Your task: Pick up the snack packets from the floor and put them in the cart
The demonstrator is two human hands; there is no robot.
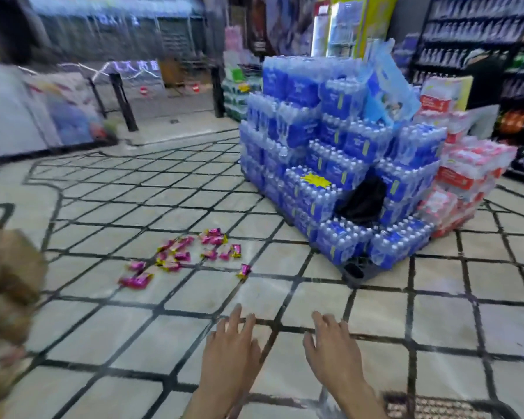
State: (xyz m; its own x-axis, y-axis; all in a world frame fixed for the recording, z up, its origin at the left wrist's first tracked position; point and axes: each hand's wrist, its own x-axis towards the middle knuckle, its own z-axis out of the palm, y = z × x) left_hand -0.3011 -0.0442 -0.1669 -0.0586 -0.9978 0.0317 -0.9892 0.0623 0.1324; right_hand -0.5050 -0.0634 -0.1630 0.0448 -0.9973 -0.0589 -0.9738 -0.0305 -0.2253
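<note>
Several pink and yellow snack packets (182,255) lie scattered on the tiled floor, left of centre. One packet (244,271) lies apart at the right of the group. My left hand (232,346) and my right hand (335,346) reach forward side by side at the bottom, both empty with fingers spread, well short of the packets. No cart is clearly visible; a dark mesh edge (436,408) shows at the bottom right corner.
A tall stack of blue water-bottle packs (330,152) with red packs (466,176) beside it stands at the right. A black bag (363,201) rests on it. Shelves line the far right. A blurred brown shape (6,282) fills the left edge.
</note>
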